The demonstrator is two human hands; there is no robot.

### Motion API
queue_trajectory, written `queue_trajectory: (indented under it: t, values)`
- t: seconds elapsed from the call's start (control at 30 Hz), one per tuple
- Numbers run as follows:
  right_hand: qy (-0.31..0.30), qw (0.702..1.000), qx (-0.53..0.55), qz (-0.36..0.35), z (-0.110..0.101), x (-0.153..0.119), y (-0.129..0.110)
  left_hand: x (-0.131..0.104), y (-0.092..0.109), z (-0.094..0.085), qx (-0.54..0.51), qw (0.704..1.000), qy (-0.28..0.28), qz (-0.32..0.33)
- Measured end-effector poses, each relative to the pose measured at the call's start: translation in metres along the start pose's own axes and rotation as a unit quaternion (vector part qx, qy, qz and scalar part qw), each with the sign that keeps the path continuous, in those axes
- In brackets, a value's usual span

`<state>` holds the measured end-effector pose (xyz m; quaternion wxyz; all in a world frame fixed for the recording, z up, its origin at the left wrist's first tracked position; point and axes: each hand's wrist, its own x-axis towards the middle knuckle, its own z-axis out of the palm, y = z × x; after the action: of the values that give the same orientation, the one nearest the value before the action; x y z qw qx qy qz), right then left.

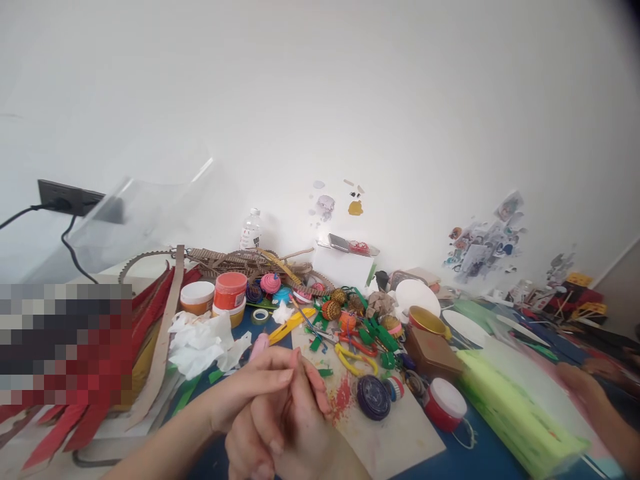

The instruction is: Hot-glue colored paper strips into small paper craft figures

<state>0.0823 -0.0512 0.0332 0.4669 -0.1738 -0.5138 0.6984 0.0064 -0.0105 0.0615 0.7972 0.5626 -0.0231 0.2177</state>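
Note:
My left hand [273, 378] lies over my right hand [300, 427] at the lower middle of the head view. Both are closed, with fingers curled and pressed together; whatever may be between them is hidden. Just beyond the hands lies a paint-stained sheet of board [400, 440] on the blue table. On it rests a dark blue coiled disc [373, 397]. Scissors with yellow handles [356, 360] lie past my fingertips, near green paper pieces [383, 333]. A yellow tool [293, 325], perhaps a cutter, sits behind my left hand.
Paint tubs [231, 291] and crumpled white tissue [203, 343] stand at the left, beside red strips [150, 307]. To the right are a brown box [433, 352], a red tub with white lid [446, 404] and a lime-green packet [520, 413]. Another person's arm [595, 413] reaches in at right.

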Motion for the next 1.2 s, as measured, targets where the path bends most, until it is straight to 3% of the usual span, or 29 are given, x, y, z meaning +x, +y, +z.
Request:
queue_trajectory:
  t: [0.1, 0.27, 0.37, 0.47, 0.53, 0.57, 0.6, 0.63, 0.7, 0.77, 0.97, 1.07, 1.13, 1.2]
  values:
    - [-0.059, 0.992, 0.093, -0.059, -0.006, -0.002, 0.003, 0.0, 0.002, 0.0, 0.005, 1.0, 0.004, -0.021]
    - [-0.048, 0.994, 0.096, -0.035, -0.005, -0.007, -0.001, 0.001, 0.002, 0.0, 0.009, 0.999, 0.019, -0.031]
    - [-0.012, 0.997, 0.072, -0.024, -0.007, -0.009, -0.006, 0.002, 0.005, 0.001, 0.032, 0.998, 0.02, -0.041]
    - [0.114, 0.993, -0.021, -0.023, -0.018, -0.015, -0.018, 0.005, 0.007, -0.001, 0.056, 0.995, 0.08, -0.018]
    - [0.23, 0.959, -0.163, -0.026, -0.028, -0.023, -0.031, 0.009, 0.007, -0.007, 0.025, 0.985, 0.166, 0.038]
    - [0.258, 0.927, -0.272, -0.021, -0.033, -0.027, -0.037, 0.01, 0.008, -0.012, -0.003, 0.975, 0.21, 0.07]
    - [0.273, 0.879, -0.39, -0.021, -0.038, -0.032, -0.042, 0.012, 0.008, -0.017, -0.026, 0.96, 0.263, 0.096]
    - [0.288, 0.811, -0.508, -0.027, -0.043, -0.036, -0.046, 0.013, 0.008, -0.022, -0.046, 0.939, 0.32, 0.115]
    - [0.264, 0.701, -0.662, -0.01, -0.05, -0.041, -0.048, 0.013, 0.01, -0.032, -0.076, 0.898, 0.409, 0.145]
    - [0.227, 0.643, -0.731, 0.026, -0.056, -0.043, -0.044, 0.012, 0.013, -0.037, -0.087, 0.869, 0.456, 0.169]
    - [0.133, 0.591, -0.79, 0.095, -0.067, -0.026, -0.039, 0.01, 0.017, -0.043, -0.095, 0.838, 0.496, 0.206]
    - [0.095, 0.546, -0.824, 0.118, -0.065, -0.016, -0.043, 0.009, 0.017, -0.047, -0.104, 0.832, 0.501, 0.216]
    - [0.097, 0.528, -0.835, 0.121, -0.063, -0.013, -0.045, 0.008, 0.018, -0.049, -0.106, 0.834, 0.492, 0.228]
    - [0.138, 0.544, -0.82, 0.114, -0.062, -0.013, -0.046, 0.006, 0.02, -0.05, -0.102, 0.839, 0.476, 0.242]
